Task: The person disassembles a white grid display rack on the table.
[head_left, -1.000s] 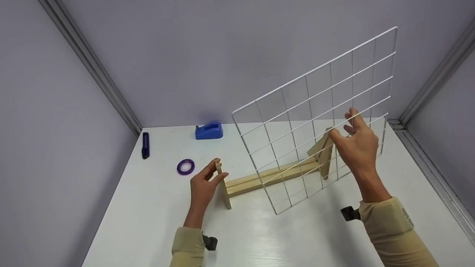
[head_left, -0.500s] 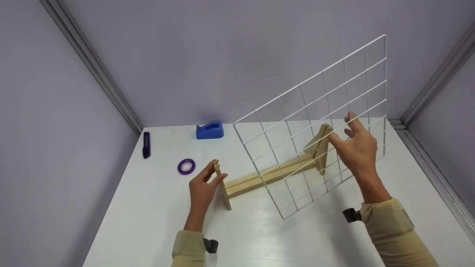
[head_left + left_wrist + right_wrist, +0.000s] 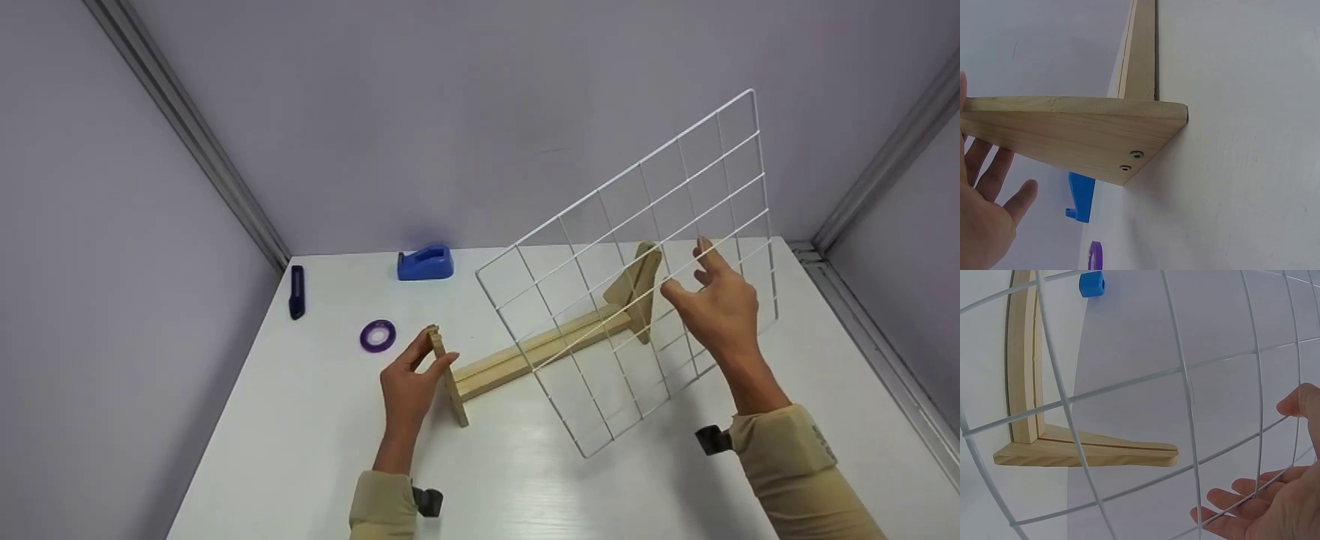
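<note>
In the head view, my left hand (image 3: pixel 406 390) pinches the upper part of the near-left end board (image 3: pixel 454 394) of a wooden stand, thumb on one side and fingers on the other. Two bolt heads (image 3: pixel 1136 154) show low on that board in the left wrist view. A grooved crossbar (image 3: pixel 491 375) joins it to the right end board (image 3: pixel 637 281), which has a groove (image 3: pixel 1100 453) along its edge. My right hand (image 3: pixel 716 304) holds a white wire grid panel (image 3: pixel 559 217) by its bars, tilted in front of the stand and overlapping its right part.
A blue tape dispenser (image 3: pixel 426 264) stands at the back of the white table (image 3: pixel 300 450). To its left lie a dark utility knife (image 3: pixel 297 292) and a purple tape roll (image 3: pixel 378 336). Grey walls (image 3: pixel 525 120) enclose the back and sides.
The grid panel has come down and its upper right corner has shifted left. The stand's right end has swung away and slightly left, while my left hand stays on the left end board.
</note>
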`<state>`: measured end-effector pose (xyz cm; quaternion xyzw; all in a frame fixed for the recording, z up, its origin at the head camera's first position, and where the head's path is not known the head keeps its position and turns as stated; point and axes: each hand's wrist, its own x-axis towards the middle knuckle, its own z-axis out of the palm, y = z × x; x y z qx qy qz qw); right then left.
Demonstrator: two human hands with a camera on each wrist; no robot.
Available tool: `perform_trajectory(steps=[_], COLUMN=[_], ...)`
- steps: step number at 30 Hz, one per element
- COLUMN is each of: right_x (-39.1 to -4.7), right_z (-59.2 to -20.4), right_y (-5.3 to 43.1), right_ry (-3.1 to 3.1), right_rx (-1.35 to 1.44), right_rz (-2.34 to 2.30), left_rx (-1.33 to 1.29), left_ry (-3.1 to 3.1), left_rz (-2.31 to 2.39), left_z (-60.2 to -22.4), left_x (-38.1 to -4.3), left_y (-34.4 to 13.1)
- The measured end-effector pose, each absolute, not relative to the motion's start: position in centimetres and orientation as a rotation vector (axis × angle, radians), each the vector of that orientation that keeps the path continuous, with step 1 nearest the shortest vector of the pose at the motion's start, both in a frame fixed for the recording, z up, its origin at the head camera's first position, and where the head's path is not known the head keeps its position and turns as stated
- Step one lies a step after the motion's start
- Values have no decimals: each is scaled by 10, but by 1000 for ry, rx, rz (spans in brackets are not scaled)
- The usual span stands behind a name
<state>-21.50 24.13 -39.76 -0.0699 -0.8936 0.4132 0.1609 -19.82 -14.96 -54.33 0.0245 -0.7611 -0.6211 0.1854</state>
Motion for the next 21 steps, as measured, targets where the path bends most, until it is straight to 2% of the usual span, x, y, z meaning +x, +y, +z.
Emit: perform_trajectory(steps=[21], right_x=[-219], right_z=[-406], right_y=[252], right_ry=[-2714], right_rx=[-137], right_rz=[1113], left_rx=[198], left_ry=[-2132], left_rz=[-1633], left_z=[-525], left_x=[-184], left_y=[-136])
